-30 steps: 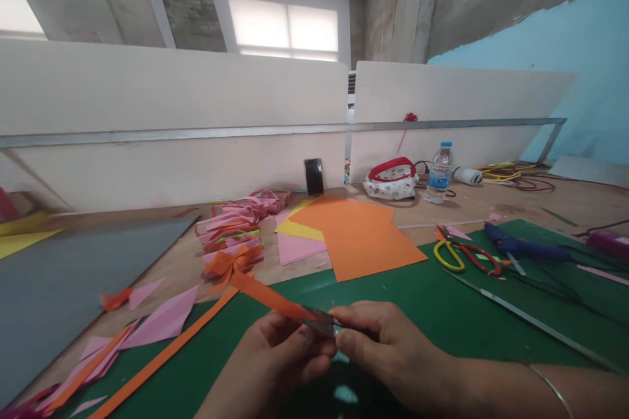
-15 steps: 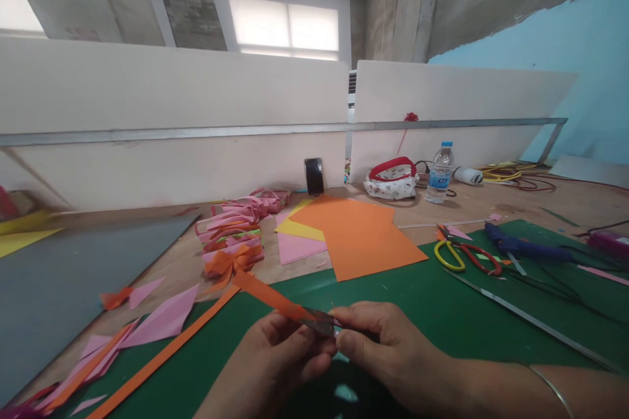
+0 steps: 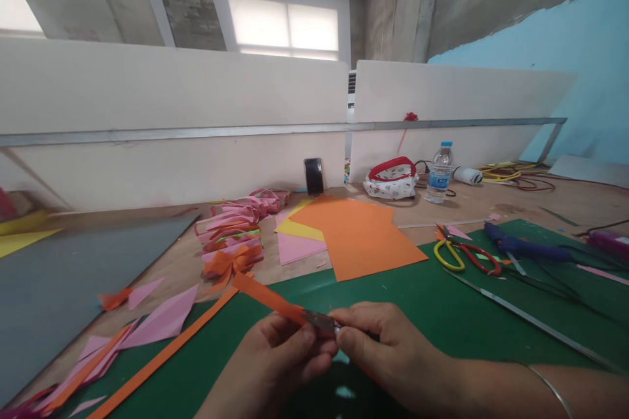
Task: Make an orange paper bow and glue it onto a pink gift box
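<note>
Between the fingers of my left hand is a strip of orange paper, which points up and to the left. My right hand is closed on small dark scissors; their handles are mostly hidden by the fingers. The blades lie closed together across the strip's near end, beside my left thumb. Both hands are close together above the green cutting mat. Just beyond the strip's far end lies an orange paper bow, and a long orange strip stretches along the mat to the left.
Orange sheets lie ahead, with pink bows to their left. Red-and-yellow-handled scissors, a blue glue gun and a metal ruler rest to the right. A water bottle and a phone stand farther back.
The scissors' blades, parted half a second ago, have come together across the orange strip. Both hands have stayed nearly in place.
</note>
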The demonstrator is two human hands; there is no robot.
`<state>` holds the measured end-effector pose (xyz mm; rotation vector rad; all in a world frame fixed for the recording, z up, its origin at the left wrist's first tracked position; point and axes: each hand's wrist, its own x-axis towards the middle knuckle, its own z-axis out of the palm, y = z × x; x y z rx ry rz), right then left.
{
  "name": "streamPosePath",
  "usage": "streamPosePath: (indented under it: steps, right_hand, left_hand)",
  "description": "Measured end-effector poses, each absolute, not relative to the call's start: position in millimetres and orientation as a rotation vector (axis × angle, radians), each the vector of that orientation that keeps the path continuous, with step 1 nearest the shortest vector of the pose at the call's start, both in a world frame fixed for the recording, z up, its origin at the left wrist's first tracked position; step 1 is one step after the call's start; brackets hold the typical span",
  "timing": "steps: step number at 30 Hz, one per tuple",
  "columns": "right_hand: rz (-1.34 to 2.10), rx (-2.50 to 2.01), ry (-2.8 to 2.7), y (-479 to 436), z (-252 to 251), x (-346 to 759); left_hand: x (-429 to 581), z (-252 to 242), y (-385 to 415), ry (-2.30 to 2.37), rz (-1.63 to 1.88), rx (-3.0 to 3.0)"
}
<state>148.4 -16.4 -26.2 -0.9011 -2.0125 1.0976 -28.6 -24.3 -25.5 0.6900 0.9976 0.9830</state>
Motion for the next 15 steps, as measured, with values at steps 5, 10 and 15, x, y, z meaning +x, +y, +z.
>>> streamPosePath:
  steps: [5, 10, 15]
  right_hand:
    - [1.1, -0.915, -2.016, -18, -25, 149]
    - [1.127, -0.905, -1.993, -19, -23, 148]
    - [1.158, -0.856, -1.975, -19, -22, 148]
  left_hand:
    - [-27, -23, -24, 0.992, 0.981, 0.7]
    - [-25, -21, -26, 1.018, 0.953, 0.706]
    - [-23, -14, -29, 1.021, 0.929, 0.687]
